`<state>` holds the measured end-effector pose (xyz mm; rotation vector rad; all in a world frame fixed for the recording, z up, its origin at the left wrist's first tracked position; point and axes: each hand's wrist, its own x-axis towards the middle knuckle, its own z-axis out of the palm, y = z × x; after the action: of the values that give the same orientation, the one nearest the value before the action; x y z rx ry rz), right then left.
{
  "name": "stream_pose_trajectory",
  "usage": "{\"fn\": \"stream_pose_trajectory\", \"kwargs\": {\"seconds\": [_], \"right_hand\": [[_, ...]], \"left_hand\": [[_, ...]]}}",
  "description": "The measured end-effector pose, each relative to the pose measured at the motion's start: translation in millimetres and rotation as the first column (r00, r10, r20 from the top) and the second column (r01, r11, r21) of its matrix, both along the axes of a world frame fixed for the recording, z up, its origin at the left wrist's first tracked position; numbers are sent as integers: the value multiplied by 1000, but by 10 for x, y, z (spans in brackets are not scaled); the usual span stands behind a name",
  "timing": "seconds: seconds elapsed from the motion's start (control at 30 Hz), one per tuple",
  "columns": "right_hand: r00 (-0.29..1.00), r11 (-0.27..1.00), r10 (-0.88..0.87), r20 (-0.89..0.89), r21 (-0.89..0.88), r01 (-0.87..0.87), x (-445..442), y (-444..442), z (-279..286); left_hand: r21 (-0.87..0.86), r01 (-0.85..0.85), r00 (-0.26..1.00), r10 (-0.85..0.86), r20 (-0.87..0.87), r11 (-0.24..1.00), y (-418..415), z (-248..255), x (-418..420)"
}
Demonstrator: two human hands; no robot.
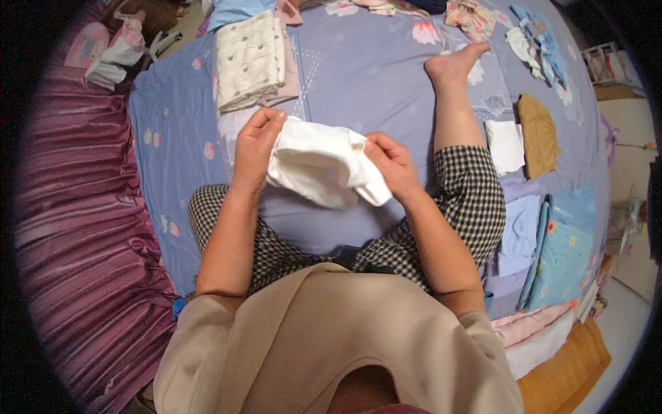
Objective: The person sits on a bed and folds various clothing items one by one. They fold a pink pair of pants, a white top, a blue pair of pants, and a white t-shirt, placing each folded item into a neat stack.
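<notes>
A white cloth garment point(315, 160) hangs between my two hands, held above the bed in front of my lap. My left hand point(258, 145) pinches its left edge between thumb and fingers. At the other end, my right hand point(393, 163) grips the upper right edge, where the fabric bunches and a narrow flap hangs down. The cloth sags into an open fold in the middle, so its exact kind cannot be told. Just beyond my left hand lies a folded cream cloth with small dark prints point(251, 62), stacked over a pinkish cloth point(287, 83).
I sit on a blue floral bedsheet point(357, 77). To the right lie a folded white cloth point(504, 147), a folded tan garment point(538, 137), a light blue garment point(518, 233) and a teal floral cloth point(563, 248). Crumpled clothes point(540, 46) lie far right. A maroon curtain point(93, 222) hangs left.
</notes>
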<state>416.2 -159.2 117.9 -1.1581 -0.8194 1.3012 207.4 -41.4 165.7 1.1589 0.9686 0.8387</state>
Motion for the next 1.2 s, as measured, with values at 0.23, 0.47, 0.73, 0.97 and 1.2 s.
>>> {"fn": "stream_pose_trajectory", "kwargs": {"seconds": [0.23, 0.47, 0.73, 0.97, 1.2], "right_hand": [[937, 990, -134, -323, -79, 115, -287, -317, 388], [935, 963, -255, -246, 25, 269, -470, -278, 707], [986, 994, 53, 160, 85, -67, -767, -477, 735], [652, 700, -672, -351, -13, 714, 370, -439, 801], [658, 702, -452, -602, 215, 679, 500, -773, 1009]], "left_hand": [[432, 188, 959, -70, -275, 882, -538, 259, -329], [65, 153, 988, -153, -4, 986, -743, -15, -564], [-161, -46, 988, 68, 135, 986, -900, 322, -544], [-210, -551, 655, 575, 490, 807, -322, 323, -1581], [31, -503, 720, 399, 568, 864, -633, 881, -1721]]}}
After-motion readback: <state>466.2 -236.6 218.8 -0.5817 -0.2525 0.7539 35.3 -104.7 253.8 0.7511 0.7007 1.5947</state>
